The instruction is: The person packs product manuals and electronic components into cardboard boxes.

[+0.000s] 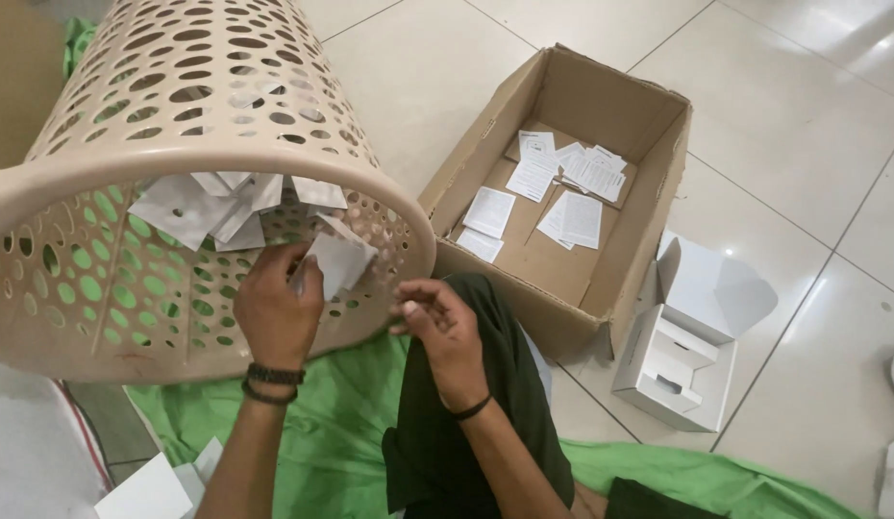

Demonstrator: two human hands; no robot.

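Note:
A beige perforated plastic basket [178,106] lies tipped on its side, its mouth facing me, with several white paper pieces [192,207] inside. My left hand [274,308] reaches into the mouth and is closed on a white folded paper [339,259]. My right hand [442,322] hovers just outside the basket's rim, fingers curled loosely, holding nothing I can see. An open brown cardboard box [610,279] sits to the right with several white leaflets [562,187] lying flat on its bottom.
A small open white box [682,360] stands right of the cardboard box on the tiled floor. A green cloth [322,432] is spread under my dark-trousered knee. More white pieces [154,490] lie at the lower left.

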